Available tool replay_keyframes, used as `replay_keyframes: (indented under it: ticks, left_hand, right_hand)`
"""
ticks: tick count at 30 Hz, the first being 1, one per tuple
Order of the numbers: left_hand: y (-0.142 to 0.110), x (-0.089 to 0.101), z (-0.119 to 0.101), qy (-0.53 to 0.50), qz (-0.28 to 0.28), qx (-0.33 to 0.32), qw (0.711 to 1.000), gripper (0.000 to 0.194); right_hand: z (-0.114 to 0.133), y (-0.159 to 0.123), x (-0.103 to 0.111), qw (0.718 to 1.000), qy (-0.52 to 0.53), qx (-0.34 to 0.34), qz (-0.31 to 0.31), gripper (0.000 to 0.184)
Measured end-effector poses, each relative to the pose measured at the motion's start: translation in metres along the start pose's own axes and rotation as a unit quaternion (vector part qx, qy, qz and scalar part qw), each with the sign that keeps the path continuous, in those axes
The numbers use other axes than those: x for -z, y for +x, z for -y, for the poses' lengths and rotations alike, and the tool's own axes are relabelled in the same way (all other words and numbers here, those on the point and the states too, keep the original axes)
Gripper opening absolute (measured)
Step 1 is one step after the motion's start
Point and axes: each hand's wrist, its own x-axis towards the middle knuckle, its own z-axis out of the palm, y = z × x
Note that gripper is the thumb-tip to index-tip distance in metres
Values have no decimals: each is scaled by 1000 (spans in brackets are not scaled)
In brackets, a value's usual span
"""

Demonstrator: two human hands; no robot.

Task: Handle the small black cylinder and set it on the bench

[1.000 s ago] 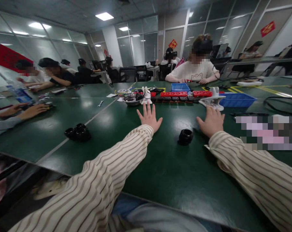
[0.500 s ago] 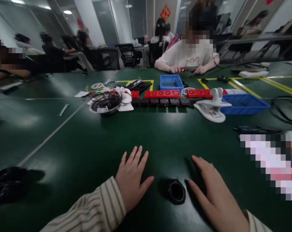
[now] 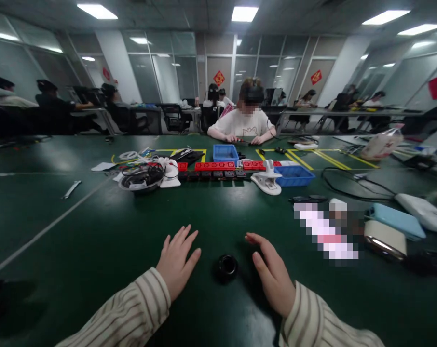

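Between my two hands a short black ring-shaped piece [image 3: 227,268] stands on the green table [image 3: 131,226], its round opening facing up. What kind of part it is I cannot make out. My left hand [image 3: 178,262] is to the left of it, palm down, fingers spread, apart from the piece. On the other side my right hand [image 3: 272,274] is held with thumb and fingers apart, also not touching it. Neither hand holds anything.
Across the middle run red socket strips [image 3: 214,166], a bowl of cables [image 3: 141,180], a white clip stand [image 3: 268,180] and a blue bin [image 3: 294,175]. Power banks [image 3: 399,221] lie at right. A person [image 3: 242,120] sits opposite.
The view has tilted up and turned right, so more of the room and the table's right side shows. Both hands remain open beside the black piece; the right hand's fingers have shifted slightly.
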Motion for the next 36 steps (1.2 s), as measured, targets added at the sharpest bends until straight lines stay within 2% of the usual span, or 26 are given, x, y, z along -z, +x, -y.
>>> replay_keyframes:
  ticks: [2,5,7,9,11,13,15,18,21,24,26,28,31,34,36]
  left_hand:
    - [-4,5,-1,-56,-20,-64,996,53]
    - [-7,7,-9,-83,3,-181,980,84]
    - [-4,7,-19,-84,24,-188,978,94]
    - [3,8,-29,-103,37,-162,981,74]
    - [12,8,-35,-135,54,-142,979,44]
    - [20,7,-35,-162,83,-141,973,28]
    - [24,3,-31,-175,110,-157,966,28]
    - [25,-3,-25,-179,123,-174,961,29]
    - [24,-3,-25,-177,129,-181,959,29]
    - [24,-1,-27,-174,137,-197,955,40]
    - [23,-1,-28,-168,143,-207,953,42]
    - [22,-3,-28,-161,135,-217,953,47]
    - [19,-7,-29,-152,88,-213,961,60]
    - [16,-5,-34,-141,62,-176,972,45]
    - [14,-2,-39,-138,64,-157,976,37]
  right_hand:
    - [9,-2,-2,998,22,62,6,44]
    - [22,-2,-10,991,3,127,38,59]
    - [31,1,-16,989,-23,134,51,68]
    - [37,4,-21,989,-47,126,59,63]
    - [41,8,-26,988,-68,118,68,46]
    - [39,12,-29,987,-77,122,76,33]
    - [33,15,-31,984,-69,148,72,28]
    - [22,20,-31,972,-45,215,83,28]
    - [14,25,-28,952,-20,269,145,19]
    - [12,26,-24,938,-17,277,206,13]
    - [13,25,-22,936,-28,293,193,15]
    - [16,21,-22,939,-42,308,146,17]
    - [24,17,-22,962,-24,261,74,29]
    - [33,14,-25,983,17,178,40,62]
    - [37,13,-28,990,-1,133,43,59]
